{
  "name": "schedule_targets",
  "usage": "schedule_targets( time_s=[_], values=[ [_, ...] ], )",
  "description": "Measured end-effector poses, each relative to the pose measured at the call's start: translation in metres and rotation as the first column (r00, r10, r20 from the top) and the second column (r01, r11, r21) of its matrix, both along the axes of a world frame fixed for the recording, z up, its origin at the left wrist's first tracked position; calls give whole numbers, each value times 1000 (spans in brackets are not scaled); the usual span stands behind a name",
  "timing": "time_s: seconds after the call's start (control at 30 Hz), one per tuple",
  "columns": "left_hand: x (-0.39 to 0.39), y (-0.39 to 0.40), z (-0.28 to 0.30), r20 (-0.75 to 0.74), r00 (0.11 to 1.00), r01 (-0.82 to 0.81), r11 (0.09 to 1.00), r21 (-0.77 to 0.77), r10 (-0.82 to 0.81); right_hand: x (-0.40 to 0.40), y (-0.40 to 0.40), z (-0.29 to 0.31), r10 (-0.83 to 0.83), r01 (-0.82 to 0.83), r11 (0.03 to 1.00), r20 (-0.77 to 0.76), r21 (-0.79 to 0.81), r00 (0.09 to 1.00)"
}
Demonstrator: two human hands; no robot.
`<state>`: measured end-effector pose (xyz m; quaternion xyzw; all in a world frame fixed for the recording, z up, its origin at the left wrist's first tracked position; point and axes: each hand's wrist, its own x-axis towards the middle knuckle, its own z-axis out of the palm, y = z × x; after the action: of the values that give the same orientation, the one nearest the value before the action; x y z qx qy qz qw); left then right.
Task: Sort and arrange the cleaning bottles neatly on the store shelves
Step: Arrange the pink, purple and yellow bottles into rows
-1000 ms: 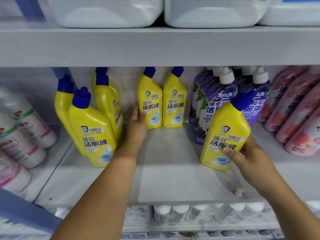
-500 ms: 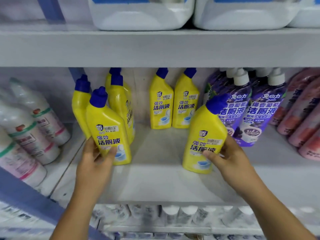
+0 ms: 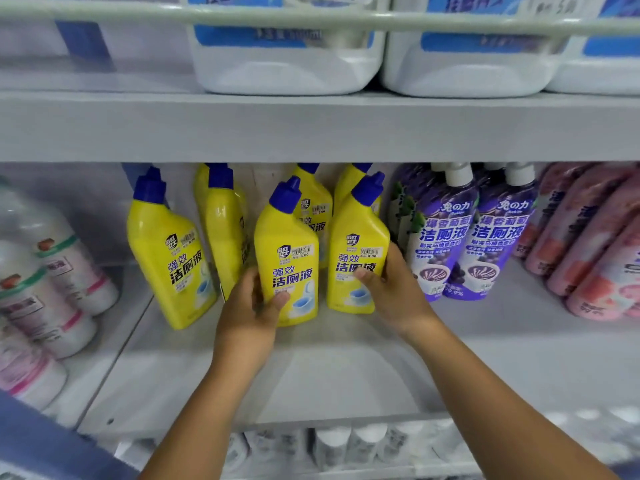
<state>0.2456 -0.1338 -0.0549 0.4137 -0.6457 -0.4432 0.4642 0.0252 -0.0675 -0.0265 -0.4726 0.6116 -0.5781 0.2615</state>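
Gripping two yellow bottles side by side mid-shelf (image 3: pixel 519 358): left hand (image 3: pixel 251 306) wrapped round left yellow bottle (image 3: pixel 289 258), right hand (image 3: pixel 391 289) pinching right yellow bottle (image 3: pixel 356 251), just beside purple bottles (image 3: pixel 446 237).

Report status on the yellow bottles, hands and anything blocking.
Left hand grips one yellow toilet cleaner bottle, right hand grips its neighbour. Both upright, side by side mid-shelf. Two more yellow bottles close behind; purple bottles crowd the right hand.
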Motion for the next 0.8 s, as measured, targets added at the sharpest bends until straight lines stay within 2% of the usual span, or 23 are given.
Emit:
schedule_targets(
  time_s=[0.1,0.37,0.53,0.67,0.8],
  values=[
    [-9,-12,2,50,999,-7,999,-33,8,-4,-4,1,-18,17,1000,-11,-15,1000],
    [-29,-37,0,104,994,-2,996,-93,11,9,-11,-15,-236,237,970,26,-50,971],
    [-39,-47,-4,108,993,-28,990,-138,43,11,-17,-21,-245,249,964,55,-90,968],
    [-47,-51,-7,91,995,-34,993,-115,45,5,-26,-27,-288,282,954,-42,-101,957],
    [-52,-59,-9,88,995,-31,997,-77,38,-2,-34,-31,-315,311,947,-46,-76,948]
  ],
)
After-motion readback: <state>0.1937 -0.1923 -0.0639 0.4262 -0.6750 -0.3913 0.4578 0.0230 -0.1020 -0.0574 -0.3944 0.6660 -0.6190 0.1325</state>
